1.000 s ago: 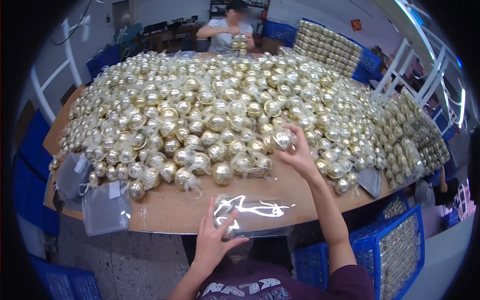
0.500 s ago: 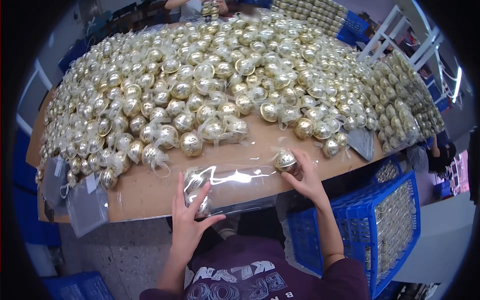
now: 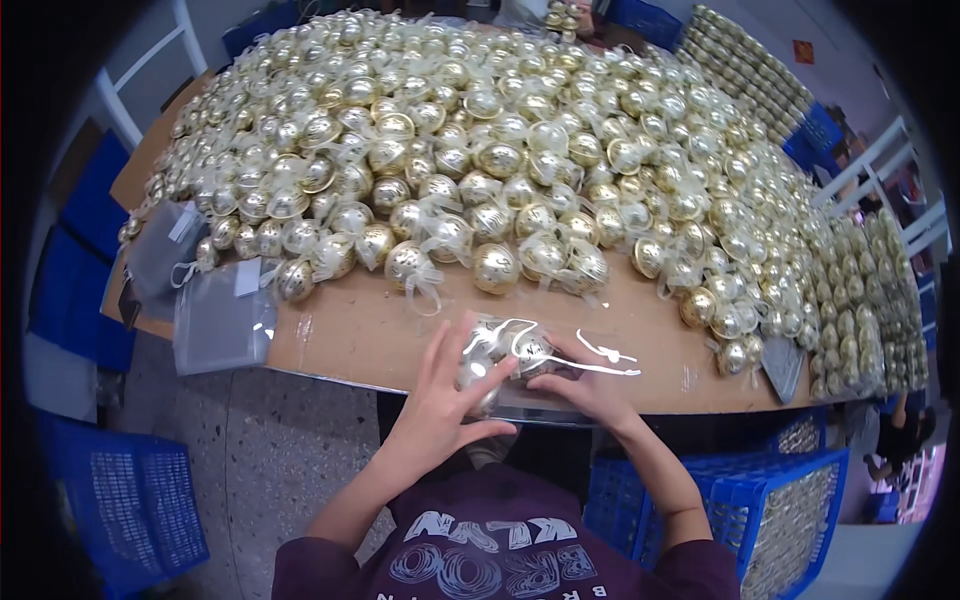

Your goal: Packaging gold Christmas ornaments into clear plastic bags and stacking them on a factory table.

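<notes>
A clear plastic bag lies flat at the table's near edge, with gold ball ornaments at its left end. Over that end rests my left hand, its fingers stretched and the thumb held apart. My right hand reaches into the bag from the right, with fingers and thumb closed on another gold ball ornament. This ball has dark script on it and sits close beside the ones under my left fingers. Glare on the plastic and my left fingers hide part of the balls.
A wide heap of gold balls with sheer ribbons covers most of the table. Flat clear bags lie at the left edge. Packed ornaments are stacked at the right. Blue crates stand below the table.
My right hand has moved left into the bag with its gold ball, up to the balls by my left hand. The view has shifted, showing more of the table's left side.
</notes>
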Available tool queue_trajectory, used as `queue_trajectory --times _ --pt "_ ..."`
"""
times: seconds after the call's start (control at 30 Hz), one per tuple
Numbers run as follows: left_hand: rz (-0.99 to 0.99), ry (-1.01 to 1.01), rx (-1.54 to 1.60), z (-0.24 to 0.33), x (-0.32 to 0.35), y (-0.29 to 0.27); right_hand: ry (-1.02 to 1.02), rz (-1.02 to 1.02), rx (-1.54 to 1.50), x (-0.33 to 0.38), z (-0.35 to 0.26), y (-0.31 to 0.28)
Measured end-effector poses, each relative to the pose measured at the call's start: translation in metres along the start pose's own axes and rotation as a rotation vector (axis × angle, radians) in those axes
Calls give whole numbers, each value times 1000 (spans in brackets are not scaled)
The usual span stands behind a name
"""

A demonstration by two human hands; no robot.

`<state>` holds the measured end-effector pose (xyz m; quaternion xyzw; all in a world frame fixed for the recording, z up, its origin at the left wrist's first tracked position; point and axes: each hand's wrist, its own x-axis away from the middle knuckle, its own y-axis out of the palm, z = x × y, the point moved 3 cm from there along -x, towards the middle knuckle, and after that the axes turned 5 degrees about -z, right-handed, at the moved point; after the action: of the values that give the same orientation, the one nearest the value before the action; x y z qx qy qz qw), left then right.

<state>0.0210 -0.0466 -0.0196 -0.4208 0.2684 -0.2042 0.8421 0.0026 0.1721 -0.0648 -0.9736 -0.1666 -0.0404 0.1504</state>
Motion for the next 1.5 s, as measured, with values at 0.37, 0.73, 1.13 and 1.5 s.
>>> queue_trajectory --times 0.37,0.73,1.13,1.5 --pt "-136 279 -99 -11 -9 1 -403 172 675 -9 -8 -5" --pt "-214 350 -48 -4 -25 1 -235 -483 210 -7 -13 -92" --pt "-65 306 -120 17 -53 -5 -343 194 1389 -271 -79 -152" --pt "-63 297 -58 17 -52 0 -349 -112 -773 -115 -73 -171"
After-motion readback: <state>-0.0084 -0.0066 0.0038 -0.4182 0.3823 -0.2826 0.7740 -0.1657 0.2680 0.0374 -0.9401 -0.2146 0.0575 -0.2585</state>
